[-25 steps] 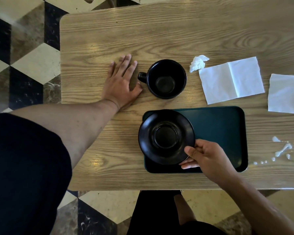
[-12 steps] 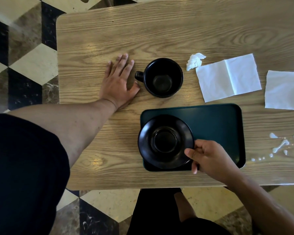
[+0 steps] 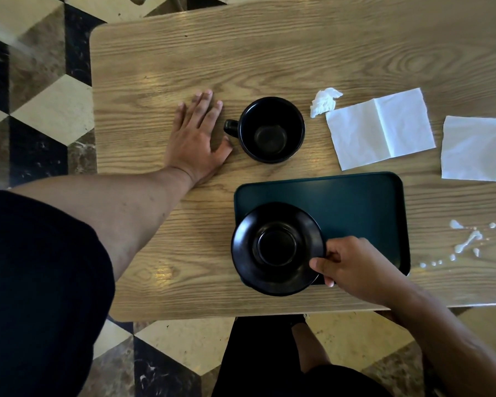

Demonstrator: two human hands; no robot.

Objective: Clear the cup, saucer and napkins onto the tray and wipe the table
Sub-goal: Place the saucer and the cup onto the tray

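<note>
A right hand (image 3: pixel 355 267) pinches the rim of a black saucer (image 3: pixel 278 249) over the near-left corner of a dark green tray (image 3: pixel 355 202), while the black cup (image 3: pixel 271 129) (handle leftward) stands beside the nearer, flat, empty left hand (image 3: pixel 196 141).

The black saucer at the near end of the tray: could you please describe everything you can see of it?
The round black saucer looks like matte glazed ceramic, with a wide rim and a sunken circular well at its centre, empty. It sits over the near left corner of the dark green rectangular tray, overhanging the tray's edges above the wooden table. The right hand pinches its right rim; whether it rests flat or is slightly lifted cannot be told.
</note>
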